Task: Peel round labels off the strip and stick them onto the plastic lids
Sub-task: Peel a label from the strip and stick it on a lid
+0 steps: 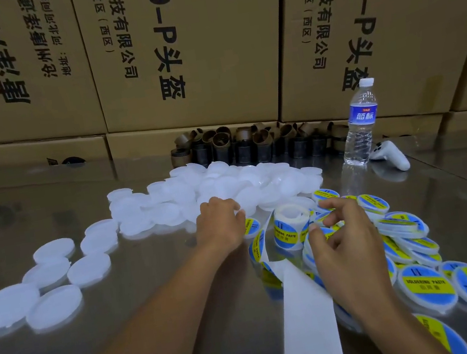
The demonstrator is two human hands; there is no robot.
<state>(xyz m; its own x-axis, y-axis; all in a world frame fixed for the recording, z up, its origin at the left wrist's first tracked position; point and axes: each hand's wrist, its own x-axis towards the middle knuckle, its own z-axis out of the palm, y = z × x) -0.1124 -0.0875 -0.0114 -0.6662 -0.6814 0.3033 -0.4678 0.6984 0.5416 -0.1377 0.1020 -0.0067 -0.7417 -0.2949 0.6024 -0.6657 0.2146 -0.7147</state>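
A roll of round labels (pixel 290 224), blue and yellow, stands mid-frame on a steel worktable (pixel 151 281). Its bare backing strip (pixel 308 318) trails off toward 6 o'clock. The worker's L hand (pixel 220 225), at 9 o'clock of the roll, lies knuckles-up on the near edge of the heap of blank lids (pixel 186 196) w/ fingers bent down onto one; whether that lid is actually pinched can't be told. The R hand (pixel 340 242), at 4 o'clock of the roll, has its fingers loose and apart w/ nothing plainly held, above the labelled lids (pixel 426 284) that fan out toward 4–5 o'clock.

Step in hand, by the look of it: fetching the next blank lid. The next move prob. calls for bringing that lid beside the roll, lifting a label's edge off the strip w/o creasing it, then pressing it on centred.

Farther out, at 1 o'clock: a water bottle (pixel 360 123) and a white controller (pixel 390 153). At 12 o'clock, cardboard cores (pixel 251 140) sit against stacked cartons (pixel 175 48).
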